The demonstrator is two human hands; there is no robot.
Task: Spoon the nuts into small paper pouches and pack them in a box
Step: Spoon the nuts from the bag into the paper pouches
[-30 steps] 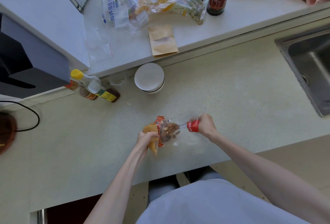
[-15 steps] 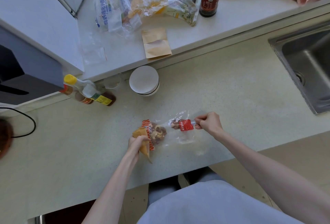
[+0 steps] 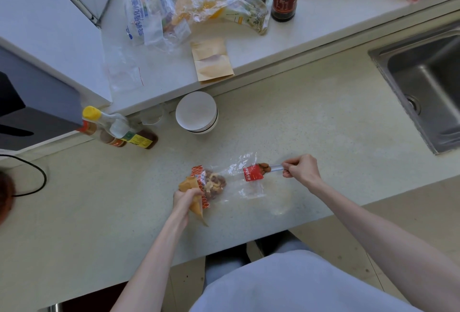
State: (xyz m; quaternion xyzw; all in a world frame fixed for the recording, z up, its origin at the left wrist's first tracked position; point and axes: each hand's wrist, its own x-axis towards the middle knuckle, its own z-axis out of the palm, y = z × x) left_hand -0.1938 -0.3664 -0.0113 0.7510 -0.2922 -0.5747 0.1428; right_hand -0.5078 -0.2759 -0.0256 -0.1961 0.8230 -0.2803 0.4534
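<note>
Kraft paper pouch [image 3: 193,196], gripped in my left hand [image 3: 184,199] beside the nut bag [image 3: 224,183]; my right hand [image 3: 300,169] pinches a spoon [image 3: 270,168] loaded with nuts [image 3: 264,167]. Filling seems early; another pouch [image 3: 212,60] waits on the ledge; no box visible.

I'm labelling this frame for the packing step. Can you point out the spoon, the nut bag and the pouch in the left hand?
spoon [image 3: 264,168]: head view, on the nut-filled bowl.
nut bag [image 3: 214,183]: head view, on the nuts inside the clear plastic.
pouch [image 3: 189,183]: head view, on its brown paper top above the left hand.
</note>
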